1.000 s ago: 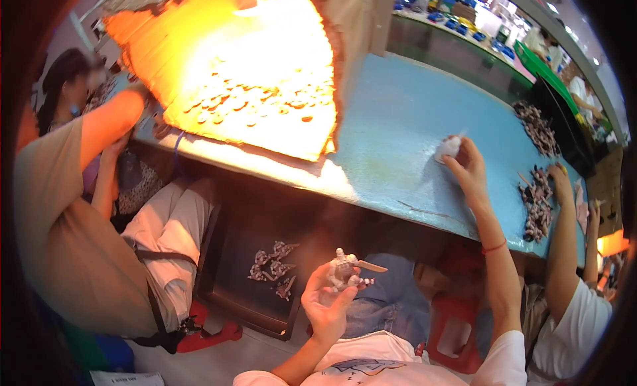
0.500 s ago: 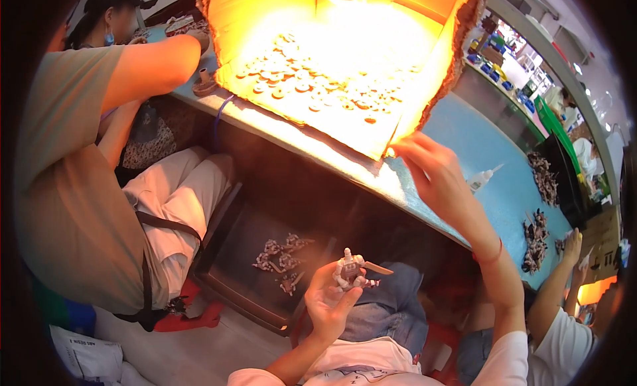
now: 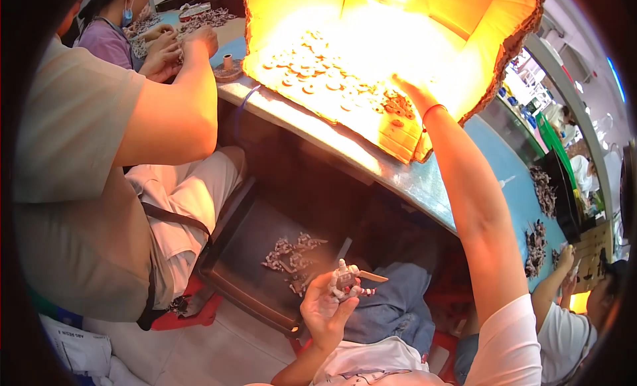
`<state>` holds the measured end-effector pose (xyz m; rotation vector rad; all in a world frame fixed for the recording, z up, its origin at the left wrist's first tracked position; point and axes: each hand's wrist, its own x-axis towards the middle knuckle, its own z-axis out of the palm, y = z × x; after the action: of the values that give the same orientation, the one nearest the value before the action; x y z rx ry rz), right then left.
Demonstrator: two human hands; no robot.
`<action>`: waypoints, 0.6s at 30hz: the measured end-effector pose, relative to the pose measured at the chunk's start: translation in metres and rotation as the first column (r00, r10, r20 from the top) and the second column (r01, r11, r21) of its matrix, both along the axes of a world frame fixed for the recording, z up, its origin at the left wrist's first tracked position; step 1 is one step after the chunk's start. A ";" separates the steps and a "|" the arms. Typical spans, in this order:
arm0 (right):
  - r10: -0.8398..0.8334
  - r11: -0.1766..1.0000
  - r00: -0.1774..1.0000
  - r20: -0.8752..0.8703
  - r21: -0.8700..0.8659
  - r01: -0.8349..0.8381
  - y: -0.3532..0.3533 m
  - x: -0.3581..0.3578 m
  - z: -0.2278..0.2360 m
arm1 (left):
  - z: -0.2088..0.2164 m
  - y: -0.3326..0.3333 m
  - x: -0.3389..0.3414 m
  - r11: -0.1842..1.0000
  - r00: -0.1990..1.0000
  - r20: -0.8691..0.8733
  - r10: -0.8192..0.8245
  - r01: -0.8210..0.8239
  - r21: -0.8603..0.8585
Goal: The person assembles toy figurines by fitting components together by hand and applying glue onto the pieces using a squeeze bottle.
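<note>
One toy figure (image 3: 346,281) is being held in the left hand (image 3: 324,317), and from afar I am worrying that glare, which is hiding whether the right hand (image 3: 413,92) inside the cardboard box (image 3: 503,62) is gripping anything, could be making me scatter small parts (image 3: 398,105).

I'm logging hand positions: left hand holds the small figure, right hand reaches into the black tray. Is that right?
Not quite: the head view shows the right hand reaching into the lit cardboard box; the left hand holds the small figure.
</note>
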<state>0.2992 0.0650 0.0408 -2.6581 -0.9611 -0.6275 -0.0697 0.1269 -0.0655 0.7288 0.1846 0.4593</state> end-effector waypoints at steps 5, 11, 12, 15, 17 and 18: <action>0.024 1.000 0.999 -0.030 0.004 -0.024 0.006 0.002 0.002 | -0.004 0.004 0.000 1.000 0.999 -0.044 -0.004 0.004 0.001; 0.054 0.998 0.996 -0.067 0.020 -0.053 0.009 -0.011 0.001 | -0.005 0.005 0.002 0.999 0.999 -0.031 -0.006 0.005 -0.032; 0.057 0.998 0.996 -0.071 0.023 -0.055 0.008 -0.011 0.003 | -0.005 0.004 0.002 0.999 1.000 -0.029 -0.008 0.008 -0.033; 0.064 0.997 0.994 -0.086 0.036 -0.061 0.001 -0.009 0.008 | -0.007 0.004 0.003 1.000 0.999 -0.031 -0.021 0.021 0.006; 0.072 0.996 0.992 -0.102 0.051 -0.067 -0.001 -0.008 0.010 | -0.007 0.003 0.003 1.000 0.999 -0.046 -0.014 0.014 0.001; 0.073 0.996 0.992 -0.107 0.056 -0.067 -0.002 -0.006 0.012 | -0.008 0.002 0.003 1.000 0.999 -0.046 -0.018 0.018 0.003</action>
<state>0.2935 0.0635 0.0532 -2.5712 -0.9882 -0.4796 -0.0669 0.1291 -0.0733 0.7442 0.2204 0.4264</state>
